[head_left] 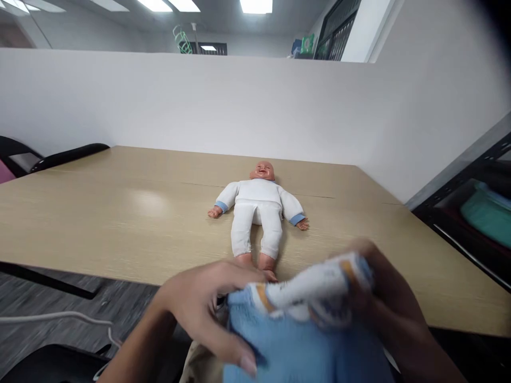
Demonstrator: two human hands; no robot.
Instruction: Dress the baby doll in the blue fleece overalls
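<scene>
Close to me, below the table's front edge, is a small light blue cloth garment [279,340] with a white, patterned, orange-marked band along its top. My left hand [211,303] grips its left side, thumb in front and the other fingers at the back. At the band's right end, my right hand [379,298] is closed on the cloth, blurred by motion. Beyond them a baby doll [257,207] lies face up on the table, feet toward me. It wears a white top and trousers with blue cuffs. My left fingers partly cover its feet in this view.
The doll lies on a light wood table [120,229] against a white wall [199,106]. A black rack [459,213] with a green bag stands on the right. Black chairs [72,157] are at the left, and a white cable [59,316] runs at lower left.
</scene>
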